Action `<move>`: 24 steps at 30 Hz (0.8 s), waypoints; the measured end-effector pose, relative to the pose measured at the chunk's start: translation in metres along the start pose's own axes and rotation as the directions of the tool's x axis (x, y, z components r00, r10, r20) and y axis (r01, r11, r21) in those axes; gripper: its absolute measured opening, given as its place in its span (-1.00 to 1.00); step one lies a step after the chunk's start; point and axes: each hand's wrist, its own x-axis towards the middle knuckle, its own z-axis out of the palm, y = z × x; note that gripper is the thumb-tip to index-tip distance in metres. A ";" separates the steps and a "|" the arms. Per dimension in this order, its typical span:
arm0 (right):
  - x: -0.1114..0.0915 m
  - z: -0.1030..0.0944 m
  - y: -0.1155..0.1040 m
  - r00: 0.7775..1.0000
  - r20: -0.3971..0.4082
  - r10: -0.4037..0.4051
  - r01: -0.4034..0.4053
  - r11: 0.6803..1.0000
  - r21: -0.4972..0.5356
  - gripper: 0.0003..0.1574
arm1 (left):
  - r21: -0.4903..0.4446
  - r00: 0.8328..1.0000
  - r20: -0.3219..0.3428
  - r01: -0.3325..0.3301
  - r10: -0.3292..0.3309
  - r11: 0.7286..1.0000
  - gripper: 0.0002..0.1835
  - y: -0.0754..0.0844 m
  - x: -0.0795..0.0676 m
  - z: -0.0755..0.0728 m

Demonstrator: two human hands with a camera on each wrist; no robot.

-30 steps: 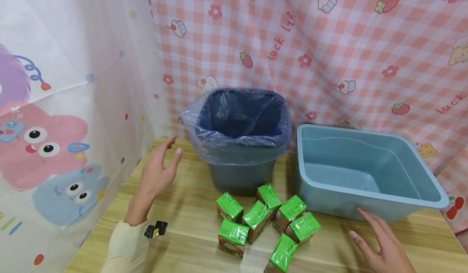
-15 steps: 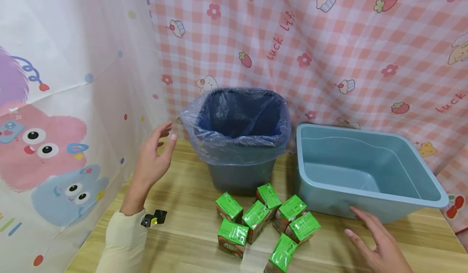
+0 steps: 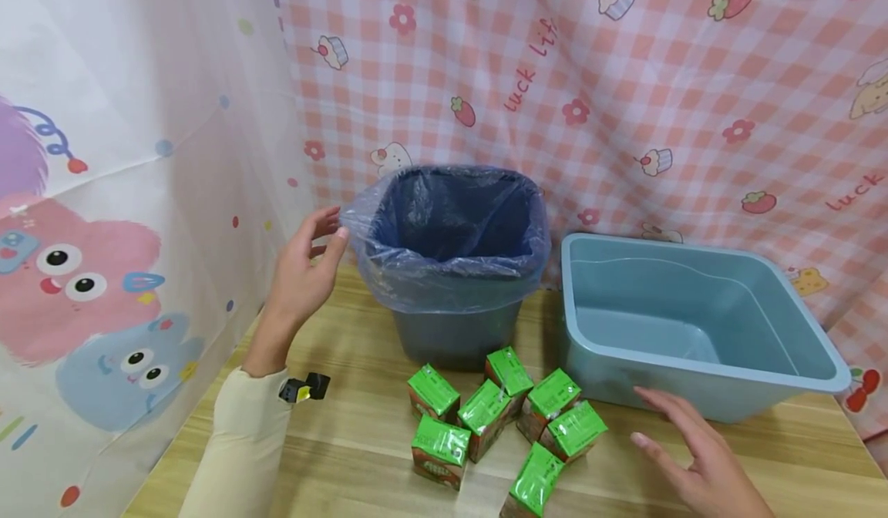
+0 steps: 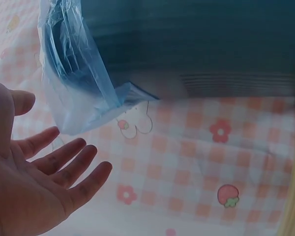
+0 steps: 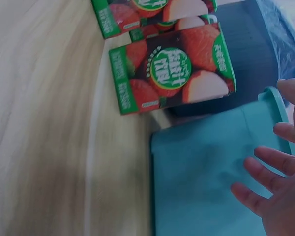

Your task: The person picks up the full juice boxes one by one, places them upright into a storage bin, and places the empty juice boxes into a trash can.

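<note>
At the left my left hand (image 3: 305,271) is raised beside a dark trash bin (image 3: 454,337) lined with a translucent blue plastic bag (image 3: 444,293). Its fingertips are right at the bag's loose left corner in the head view. The left wrist view has that hand's fingers (image 4: 73,160) spread and bent slightly, just short of the bag. My right hand (image 3: 708,460) hovers in front of a blue-green plastic tub (image 3: 624,375), fingers relaxed and holding nothing. Several green-topped juice cartons (image 3: 440,449) stand between the hands; the right wrist view shows red fruit on a carton's side (image 5: 172,69).
A wooden table (image 3: 347,456) carries everything. Behind it hangs a pink checked cloth (image 3: 444,63), close to the bin and tub. A white cartoon-printed cloth (image 3: 194,194) covers the left side. A small black device (image 3: 304,388) is on the left sleeve.
My left hand has risen and moved right, up to the bag's corner. My right hand has drifted slightly left. The cartons, bin and tub have stayed in place.
</note>
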 end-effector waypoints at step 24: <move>0.028 0.008 -0.034 0.977 0.101 -0.186 0.179 0.981 0.076 -0.12 | -0.090 0.988 0.117 0.108 -0.097 0.990 -0.42 0.025 0.030 0.024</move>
